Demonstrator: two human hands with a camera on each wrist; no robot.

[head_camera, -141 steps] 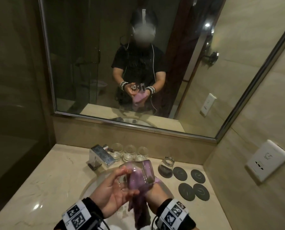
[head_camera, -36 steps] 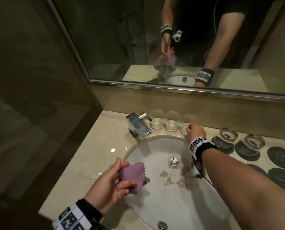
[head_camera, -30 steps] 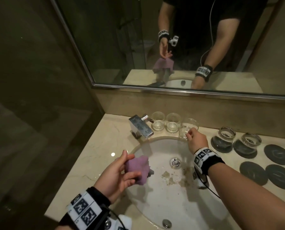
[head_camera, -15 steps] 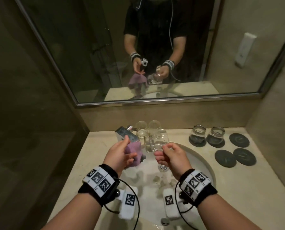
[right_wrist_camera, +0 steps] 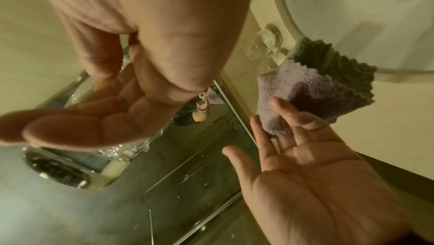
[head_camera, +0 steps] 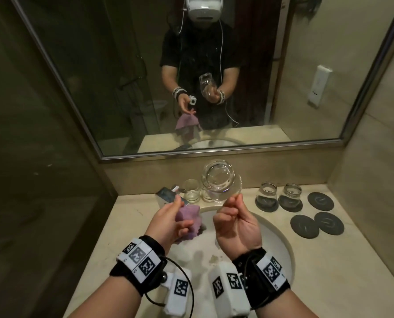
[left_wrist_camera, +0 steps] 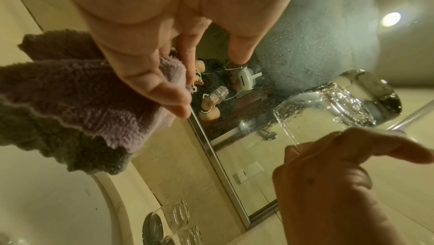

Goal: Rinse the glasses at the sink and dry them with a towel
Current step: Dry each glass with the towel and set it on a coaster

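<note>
Right hand (head_camera: 236, 223) gripping one glass (head_camera: 221, 180), four others

Both my forearms reach forward side by side, wrists strapped with black bands carrying tag markers, camera pods hanging under each wrist. My left hand (head_camera: 168, 220) is palm turned inward toward the right, thumb up, fingers partly extended with the tips pinching the towel (head_camera: 189, 222); palm itself mostly bare in the right wrist view. My right hand (head_camera: 236, 222) is palm facing me, fingers curled in, thumb and index pinching the rim of the glass (head_camera: 221, 180), which sits tilted above the fingertips, base away from me. Hands near each other, not touching. Right held slightly higher than left.
</note>
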